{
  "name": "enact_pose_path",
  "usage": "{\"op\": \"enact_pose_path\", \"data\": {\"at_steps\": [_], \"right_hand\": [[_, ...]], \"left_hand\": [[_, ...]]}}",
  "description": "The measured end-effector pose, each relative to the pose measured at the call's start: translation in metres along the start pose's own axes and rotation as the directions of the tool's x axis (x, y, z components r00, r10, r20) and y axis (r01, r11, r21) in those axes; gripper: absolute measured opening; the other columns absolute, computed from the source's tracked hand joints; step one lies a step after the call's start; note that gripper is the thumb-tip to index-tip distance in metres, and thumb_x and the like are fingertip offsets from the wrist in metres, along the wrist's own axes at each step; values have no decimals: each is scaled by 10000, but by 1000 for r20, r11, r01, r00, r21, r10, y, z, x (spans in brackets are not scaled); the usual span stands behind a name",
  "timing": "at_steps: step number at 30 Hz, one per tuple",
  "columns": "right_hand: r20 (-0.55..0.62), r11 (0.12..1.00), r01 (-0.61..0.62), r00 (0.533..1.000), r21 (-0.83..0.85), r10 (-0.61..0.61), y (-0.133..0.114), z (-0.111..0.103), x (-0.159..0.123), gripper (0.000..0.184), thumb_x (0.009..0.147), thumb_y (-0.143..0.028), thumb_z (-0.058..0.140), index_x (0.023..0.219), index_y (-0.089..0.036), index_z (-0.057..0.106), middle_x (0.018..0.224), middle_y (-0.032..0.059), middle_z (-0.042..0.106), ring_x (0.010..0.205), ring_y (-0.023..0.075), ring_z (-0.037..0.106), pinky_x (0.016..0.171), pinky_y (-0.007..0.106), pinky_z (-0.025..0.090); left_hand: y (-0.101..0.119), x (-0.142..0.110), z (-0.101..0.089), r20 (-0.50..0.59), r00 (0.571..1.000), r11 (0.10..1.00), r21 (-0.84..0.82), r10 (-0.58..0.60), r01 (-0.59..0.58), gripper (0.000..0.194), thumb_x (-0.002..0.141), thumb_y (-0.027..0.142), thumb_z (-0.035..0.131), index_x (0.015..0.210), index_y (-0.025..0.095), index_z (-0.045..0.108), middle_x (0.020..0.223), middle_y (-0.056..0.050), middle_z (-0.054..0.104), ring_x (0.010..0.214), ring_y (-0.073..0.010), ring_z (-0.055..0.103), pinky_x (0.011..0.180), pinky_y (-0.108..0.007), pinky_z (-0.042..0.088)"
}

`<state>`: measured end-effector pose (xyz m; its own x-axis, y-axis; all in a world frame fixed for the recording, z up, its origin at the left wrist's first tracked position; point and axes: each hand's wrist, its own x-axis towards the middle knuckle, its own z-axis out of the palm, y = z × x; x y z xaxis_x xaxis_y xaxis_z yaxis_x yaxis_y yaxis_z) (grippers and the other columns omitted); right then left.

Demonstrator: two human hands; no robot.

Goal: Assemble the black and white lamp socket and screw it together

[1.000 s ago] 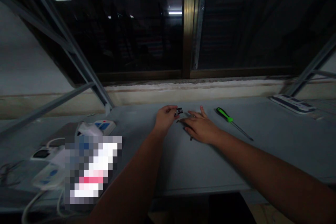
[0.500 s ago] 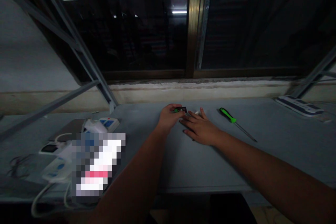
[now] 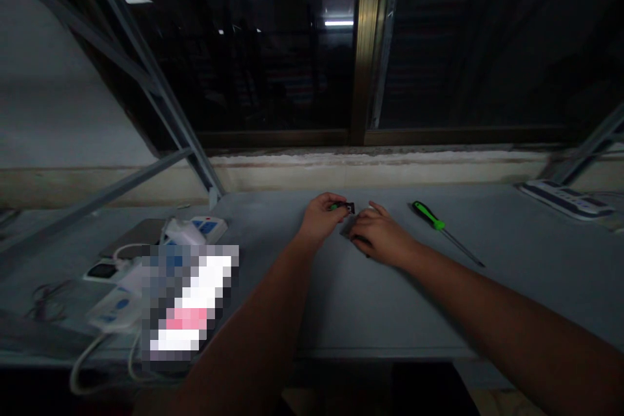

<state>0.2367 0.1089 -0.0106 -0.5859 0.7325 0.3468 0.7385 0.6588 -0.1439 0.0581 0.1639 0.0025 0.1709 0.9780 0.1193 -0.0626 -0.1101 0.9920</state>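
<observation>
There is one left hand (image 3: 322, 218) and one right hand (image 3: 383, 236) — two in all — plus one held small dark part (image 3: 350, 208), one screwdriver (image 3: 437, 223), one tabletop (image 3: 370, 318) and one rightward power strip (image 3: 565, 200).

A grey table (image 3: 385, 312) was seen, with a green-and-black screwdriver (image 3: 440, 225) laid aslant on its right half, the tip pointed toward the near right. A white power strip (image 3: 565, 200) was placed farther right, near the back. The left end was crowded with white-and-blue sockets (image 3: 114, 310), a grey flat panel (image 3: 134, 238), thin tangled wire (image 3: 49, 301) and something blurred beyond recognition (image 3: 195, 302).
</observation>
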Motion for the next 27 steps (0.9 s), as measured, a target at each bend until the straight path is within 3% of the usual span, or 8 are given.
{"op": "enact_pose_path", "data": {"at_steps": [5,9,15,19,23,27], "right_hand": [[-26,1000,-21,999,13,21,0,-6,-1,118,919,-256,656,980,-256,758,984,51,758,1089,258,615,1191,555,261],[-35,999,-28,999,26,29,1,-6,-1,187,925,-287,662,1080,-248,759,1033,58,766,1088,265,599,1122,496,338],[-6,999,45,999,24,-45,1,1,-1,270,947,-219,615,1153,-291,775,1103,60,768,1170,267,575,1153,518,274],[-18,999,25,1000,34,-24,1,-7,-2,200,934,-267,644,1088,-258,771,1046,59,767,1115,265,594,1103,487,333],[-151,997,-54,987,51,61,4,-20,-4,122,919,-272,642,975,-210,730,968,67,749,995,252,642,973,415,428],[-317,990,-101,940,98,128,11,-24,-6,179,921,-243,631,1074,-192,710,996,89,726,965,254,662,905,395,492]], "left_hand": [[-2,1,1,-12,1000,999,-31,-8,7,165,731,104,726,885,151,694,843,-37,728,609,-97,632,609,-233,507],[-6,1,3,-1,1000,999,-42,-3,3,148,751,89,713,882,152,684,876,-47,732,646,-108,657,634,-243,535],[-4,0,5,5,1000,998,-50,-27,27,149,753,76,719,886,137,689,893,-64,732,701,-130,695,688,-273,587],[2,-3,7,-6,997,988,-133,-79,77,140,760,83,733,893,122,709,907,-89,744,792,-159,718,788,-325,622],[4,-6,6,14,996,974,-207,-89,90,139,793,85,703,927,109,732,937,-105,751,863,-179,727,899,-388,626],[1,-7,6,75,993,968,-227,-87,102,192,806,117,732,997,102,745,1011,-121,761,950,-205,736,1012,-463,592]]}}
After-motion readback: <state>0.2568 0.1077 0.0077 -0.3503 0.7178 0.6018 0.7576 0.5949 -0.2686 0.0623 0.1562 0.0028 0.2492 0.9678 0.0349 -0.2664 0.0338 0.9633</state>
